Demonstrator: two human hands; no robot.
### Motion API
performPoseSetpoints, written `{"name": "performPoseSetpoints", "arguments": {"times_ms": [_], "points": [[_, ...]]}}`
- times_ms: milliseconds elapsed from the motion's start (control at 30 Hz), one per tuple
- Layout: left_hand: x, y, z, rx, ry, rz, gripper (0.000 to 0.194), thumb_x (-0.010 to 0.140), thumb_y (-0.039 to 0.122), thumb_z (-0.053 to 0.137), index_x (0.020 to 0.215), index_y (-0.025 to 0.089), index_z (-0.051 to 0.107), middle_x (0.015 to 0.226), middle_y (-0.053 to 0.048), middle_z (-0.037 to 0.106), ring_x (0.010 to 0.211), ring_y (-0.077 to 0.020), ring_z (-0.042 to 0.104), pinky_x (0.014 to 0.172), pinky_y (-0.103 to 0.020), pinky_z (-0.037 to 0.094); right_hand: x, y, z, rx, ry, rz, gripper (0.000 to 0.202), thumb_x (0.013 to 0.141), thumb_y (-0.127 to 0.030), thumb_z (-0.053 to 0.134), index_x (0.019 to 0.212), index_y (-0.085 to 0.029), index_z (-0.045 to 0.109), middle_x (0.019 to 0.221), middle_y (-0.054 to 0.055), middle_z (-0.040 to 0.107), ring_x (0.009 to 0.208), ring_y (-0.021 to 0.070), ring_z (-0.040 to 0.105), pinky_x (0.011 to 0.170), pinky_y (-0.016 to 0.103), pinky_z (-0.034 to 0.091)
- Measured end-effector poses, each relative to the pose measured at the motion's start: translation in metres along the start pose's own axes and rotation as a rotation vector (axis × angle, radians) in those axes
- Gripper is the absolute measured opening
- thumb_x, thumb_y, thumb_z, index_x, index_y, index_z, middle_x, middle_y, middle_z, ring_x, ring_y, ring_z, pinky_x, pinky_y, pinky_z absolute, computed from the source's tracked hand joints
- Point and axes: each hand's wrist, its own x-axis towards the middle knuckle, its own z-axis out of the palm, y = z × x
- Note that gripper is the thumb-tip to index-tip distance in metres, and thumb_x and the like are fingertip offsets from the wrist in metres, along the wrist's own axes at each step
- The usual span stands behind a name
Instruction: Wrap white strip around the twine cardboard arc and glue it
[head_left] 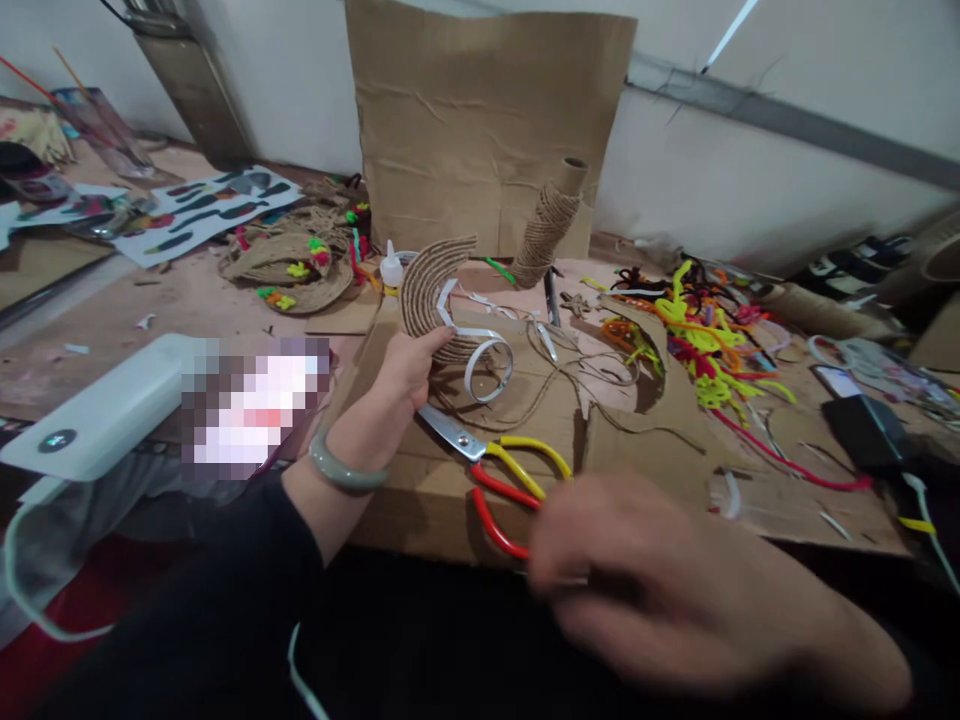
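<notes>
Head view: left hand (409, 365) pinches a curved, flat piece covered in brown rope (421, 292)

It is up over brown cardboard (420, 492) on the wooden table (180, 310). The left grip has its lower end, beside a thin white curly strip (480, 393). The piece looks light, a bit stiff, and too rough to slip. Rope might peel at the edges, so hold the wide flat part. The strip looks bendy. The right hand (622, 570) is blurry, near metal scissors with red and yellow handles (466, 441); I can't tell if its grip holds anything.

A clear plastic-looking cup (112, 138) holds thin sticks (71, 70). I can't see what's inside the small white pointy bottle (391, 268).
</notes>
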Motion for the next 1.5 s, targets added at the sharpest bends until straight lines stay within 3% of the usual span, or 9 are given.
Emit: {"name": "performPoseSetpoints", "arguments": {"times_ms": [100, 233, 400, 533, 600, 767, 900, 1100, 1500], "points": [[0.003, -0.003, 0.002, -0.053, 0.032, 0.01, 0.032, 0.054, 0.019, 0.077, 0.085, 0.012, 0.069, 0.078, -0.005, 0.073, 0.07, -0.0181, 0.067, 0.072, -0.033, 0.055, 0.01, 0.012, 0.016, -0.27, -0.213, 0.179, 0.024, 0.088, -0.032, 0.056, 0.103, -0.017, 0.065, 0.097, 0.012, 0.07, 0.088, 0.024, 0.066, 0.077, 0.036, 0.052], [0.005, -0.005, 0.003, -0.103, 0.042, 0.016, 0.031, 0.051, 0.017, 0.077, 0.08, 0.013, 0.069, 0.072, -0.002, 0.071, 0.065, -0.0163, 0.066, 0.067, -0.03, 0.055, 0.018, 0.022, 0.044, -0.344, -0.301, 0.297, 0.042, 0.088, -0.027, 0.054, 0.127, -0.01, 0.055, 0.112, 0.018, 0.066, 0.1, 0.0304, 0.065, 0.084, 0.043, 0.054], [0.009, -0.006, 0.0, -0.063, 0.061, 0.028, 0.037, 0.048, 0.02, 0.079, 0.083, 0.014, 0.07, 0.077, -0.002, 0.072, 0.066, -0.0153, 0.066, 0.068, -0.03, 0.054, 0.015, 0.031, 0.046, -0.145, -0.182, 0.341, 0.05, 0.081, -0.016, 0.052, 0.13, -0.011, 0.053, 0.12, 0.017, 0.062, 0.109, 0.0278, 0.062, 0.094, 0.04, 0.051], [0.011, -0.006, -0.002, -0.054, 0.085, 0.069, 0.035, 0.049, 0.019, 0.078, 0.083, 0.015, 0.069, 0.077, -0.001, 0.071, 0.07, -0.0157, 0.066, 0.073, -0.031, 0.054, -0.009, 0.048, 0.031, 0.031, -0.121, 0.401, 0.054, 0.08, -0.027, 0.058, 0.132, -0.017, 0.052, 0.127, 0.014, 0.061, 0.113, 0.0248, 0.061, 0.098, 0.038, 0.049], [0.011, -0.005, -0.002, -0.061, 0.094, 0.086, 0.034, 0.05, 0.019, 0.077, 0.083, 0.015, 0.069, 0.077, -0.001, 0.071, 0.072, -0.0162, 0.067, 0.075, -0.031, 0.055, -0.023, 0.055, 0.025, 0.053, -0.104, 0.454, 0.06, 0.079, -0.033, 0.06, 0.136, -0.019, 0.048, 0.132, 0.013, 0.059, 0.117, 0.0257, 0.061, 0.099, 0.04, 0.05], [0.008, -0.001, -0.001, -0.078, 0.052, 0.116, 0.036, 0.051, 0.021, 0.078, 0.085, 0.015, 0.069, 0.079, -0.001, 0.072, 0.071, -0.0161, 0.068, 0.074, -0.031, 0.055, -0.04, 0.06, 0.018, 0.02, 0.008, 0.499, 0.057, 0.082, -0.027, 0.049, 0.138, -0.016, 0.046, 0.138, 0.016, 0.056, 0.125, 0.0278, 0.056, 0.103, 0.044, 0.047], [0.002, -0.001, 0.001, -0.01, 0.075, 0.125, 0.033, 0.05, 0.022, 0.079, 0.08, 0.013, 0.07, 0.078, -0.003, 0.072, 0.072, -0.0175, 0.068, 0.076, -0.033, 0.055, -0.034, 0.061, 0.016, 0.017, 0.126, 0.545, 0.05, 0.083, -0.033, 0.048, 0.13, -0.016, 0.051, 0.13, 0.016, 0.062, 0.117, 0.0282, 0.062, 0.097, 0.044, 0.051], [0.001, -0.004, -0.001, 0.093, 0.059, 0.187, 0.035, 0.051, 0.025, 0.08, 0.083, 0.014, 0.071, 0.084, -0.004, 0.072, 0.077, -0.0181, 0.068, 0.08, -0.033, 0.053, -0.02, 0.057, 0.011, 0.124, 0.143, 0.621, 0.059, 0.072, -0.044, 0.066, 0.125, -0.019, 0.055, 0.114, 0.012, 0.07, 0.098, 0.0278, 0.069, 0.078, 0.036, 0.057], [0.0, -0.006, -0.008, 0.333, 0.094, 0.378, 0.028, 0.063, 0.037, 0.077, 0.08, 0.015, 0.073, 0.078, -0.005, 0.07, 0.085, -0.0201, 0.067, 0.08, -0.031, 0.053, -0.008, 0.066, -0.003, 0.058, 0.085, 0.508, 0.054, 0.078, -0.048, 0.062, 0.124, -0.02, 0.058, 0.118, 0.01, 0.069, 0.106, 0.0274, 0.066, 0.089, 0.036, 0.053]]}}
